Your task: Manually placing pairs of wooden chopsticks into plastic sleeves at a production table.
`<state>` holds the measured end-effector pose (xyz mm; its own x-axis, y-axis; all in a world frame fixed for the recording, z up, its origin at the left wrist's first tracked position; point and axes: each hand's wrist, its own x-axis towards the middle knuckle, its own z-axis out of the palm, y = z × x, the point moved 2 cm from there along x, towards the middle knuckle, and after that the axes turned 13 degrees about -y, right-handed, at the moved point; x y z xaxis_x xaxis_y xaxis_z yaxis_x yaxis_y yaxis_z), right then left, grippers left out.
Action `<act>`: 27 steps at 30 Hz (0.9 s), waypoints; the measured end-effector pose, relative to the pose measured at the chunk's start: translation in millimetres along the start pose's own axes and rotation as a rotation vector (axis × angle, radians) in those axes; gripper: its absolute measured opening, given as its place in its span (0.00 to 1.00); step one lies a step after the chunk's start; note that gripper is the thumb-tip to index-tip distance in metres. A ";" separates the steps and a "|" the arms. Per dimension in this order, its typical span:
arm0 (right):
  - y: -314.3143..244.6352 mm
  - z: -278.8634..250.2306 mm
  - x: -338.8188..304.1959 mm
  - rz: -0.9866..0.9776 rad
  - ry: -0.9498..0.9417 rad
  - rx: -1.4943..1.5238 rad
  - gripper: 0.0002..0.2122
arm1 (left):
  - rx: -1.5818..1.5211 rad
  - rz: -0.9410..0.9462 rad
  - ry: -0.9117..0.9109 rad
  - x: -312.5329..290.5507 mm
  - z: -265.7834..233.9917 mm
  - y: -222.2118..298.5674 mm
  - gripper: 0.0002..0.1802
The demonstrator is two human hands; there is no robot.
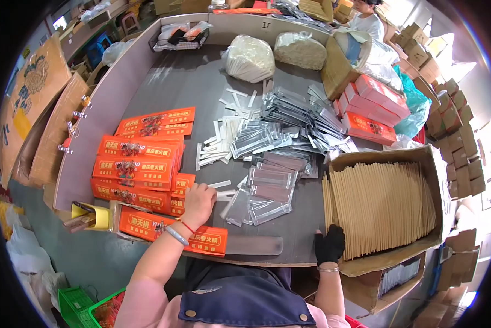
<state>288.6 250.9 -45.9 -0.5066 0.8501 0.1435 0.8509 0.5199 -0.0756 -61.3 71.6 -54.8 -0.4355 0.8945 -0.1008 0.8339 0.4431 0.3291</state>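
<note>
across the worktop (174,71), a carton (360,266) of thin sticks (385,210) sits right, red sleeves (133,164) left. the left hand (199,203) should pinch white strips (221,185) singly, the gloved right hand (330,244) level stick ends; fingers bent, grips i cannot tell.

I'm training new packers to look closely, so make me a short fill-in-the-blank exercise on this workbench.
The right hand wears a close-fitting glove coloured ____.
The left hand has a thin cord around its wrist, coloured ____.
The open brown cardboard box of thin pale wooden sticks stands on the person's ____ side.

Missing words: black; red; right.
</note>
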 end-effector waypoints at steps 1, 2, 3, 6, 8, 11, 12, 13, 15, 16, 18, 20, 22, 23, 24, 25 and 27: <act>0.6 -8.2 4.0 0.130 -0.248 -0.066 0.16 | -0.021 0.035 0.048 -3.0 1.2 3.3 0.03; 2.6 -10.7 4.1 0.259 -0.497 -0.126 0.14 | -0.021 0.046 0.047 -1.2 1.3 3.7 0.03; 8.6 3.2 -0.6 0.206 -0.423 -0.077 0.10 | -0.053 0.049 0.004 0.4 1.7 3.2 0.03; 10.9 7.7 -2.8 0.224 -0.433 -0.026 0.09 | -0.093 0.089 0.004 -2.5 -0.1 2.7 0.03; 9.1 7.5 -3.8 0.247 -0.439 -0.010 0.08 | -0.254 0.024 0.070 -1.2 -5.9 3.3 0.04; 6.3 5.8 -3.9 0.275 -0.462 0.011 0.07 | -0.323 -0.029 0.053 -2.2 -15.9 3.1 0.04; 3.2 4.5 -2.6 0.279 -0.479 0.018 0.06 | -0.317 -0.028 0.055 -1.3 -17.4 1.4 0.04; 1.8 1.8 -2.6 0.281 -0.481 0.020 0.06 | -0.323 -0.061 0.045 -1.2 -18.4 1.4 0.04; 0.3 -4.6 -2.1 0.337 -0.503 0.135 0.07 | -0.329 -0.093 0.034 -0.1 -21.0 2.4 0.04; 0.3 -10.1 -1.4 0.339 -0.504 0.135 0.07 | -0.239 -0.014 0.155 1.1 -26.2 4.3 0.04; -1.4 -20.8 0.2 0.597 -0.569 0.424 0.09 | -0.140 0.059 0.280 -1.1 -29.9 8.5 0.03; 13.6 -7.1 -7.7 0.546 -0.454 0.495 0.10 | -0.344 0.078 0.160 1.9 -11.0 29.1 0.05; 26.4 9.2 -15.3 0.493 -0.343 0.562 0.11 | -0.425 0.136 0.017 4.6 8.5 69.7 0.05; 23.8 10.2 -15.5 0.342 -0.186 0.517 0.10 | -0.462 0.183 -0.003 8.0 20.0 85.4 0.05; 21.1 10.3 -16.8 0.190 -0.029 0.468 0.09 | -0.391 0.232 -0.013 9.8 28.2 98.6 0.07; 9.0 -0.8 -14.3 0.191 -0.032 0.472 0.09 | -0.304 0.220 -0.001 14.0 32.6 108.3 0.09; -21.3 -36.9 -8.3 0.231 0.078 1.173 0.06 | -0.217 0.210 0.012 16.8 34.9 115.5 0.10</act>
<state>279.8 229.7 -9.1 -0.3145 0.9471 0.0644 0.2547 0.1496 -0.9554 39.6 139.9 -51.2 -0.2665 0.9638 0.0018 0.8149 0.2243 0.5344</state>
